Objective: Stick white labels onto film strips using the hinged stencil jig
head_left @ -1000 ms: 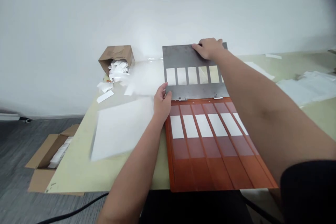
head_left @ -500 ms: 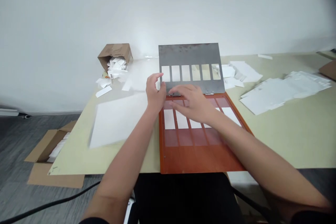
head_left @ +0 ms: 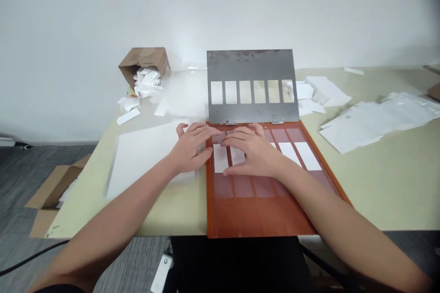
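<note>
A reddish-brown board (head_left: 261,217) lies flat at the table's front edge, with slots running lengthwise across it. White card pieces (head_left: 308,155) sit in a row within those slots. Hinged to the far side, a grey metal lid (head_left: 252,64) with a row of rectangular windows stands raised. My left hand (head_left: 192,149) hovers at the board's left edge, fingers apart and curved, holding nothing I can see. Over the middle cards is my right hand (head_left: 254,151), thumb and fingers spread, covering part of the row; whether it touches them I cannot tell.
A large white sheet (head_left: 137,155) lies to the left. Behind it, a tipped cardboard box (head_left: 147,57) spills white paper pieces. White sheets (head_left: 374,123) are spread on the right. Another open carton (head_left: 51,187) stands on the floor at left.
My left hand has come down from beside the lid to the board's left edge. The right hand has lowered slightly over the cards. The view has shifted a little.
</note>
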A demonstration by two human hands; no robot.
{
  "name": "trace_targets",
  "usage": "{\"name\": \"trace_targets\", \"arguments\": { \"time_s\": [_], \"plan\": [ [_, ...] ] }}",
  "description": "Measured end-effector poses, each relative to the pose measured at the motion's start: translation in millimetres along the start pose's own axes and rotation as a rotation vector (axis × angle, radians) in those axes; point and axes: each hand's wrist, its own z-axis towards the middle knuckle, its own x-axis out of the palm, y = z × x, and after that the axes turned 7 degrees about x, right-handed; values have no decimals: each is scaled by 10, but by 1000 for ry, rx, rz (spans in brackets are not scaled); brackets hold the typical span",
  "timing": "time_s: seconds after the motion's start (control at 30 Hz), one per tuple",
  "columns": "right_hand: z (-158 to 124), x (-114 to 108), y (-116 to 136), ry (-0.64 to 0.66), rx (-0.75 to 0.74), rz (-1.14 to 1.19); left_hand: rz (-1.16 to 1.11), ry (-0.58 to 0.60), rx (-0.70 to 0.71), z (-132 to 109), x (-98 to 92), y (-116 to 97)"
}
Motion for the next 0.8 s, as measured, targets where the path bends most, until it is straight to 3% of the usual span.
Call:
{"name": "trace_targets", "arguments": {
  "time_s": [0.33,0.8],
  "plan": [
    [-13,37,53,6,25,23,71,164,39,-49,-7,-22],
    [-14,47,28,2,29,24,82,256,-26,-82,40,-140]
  ]
}}
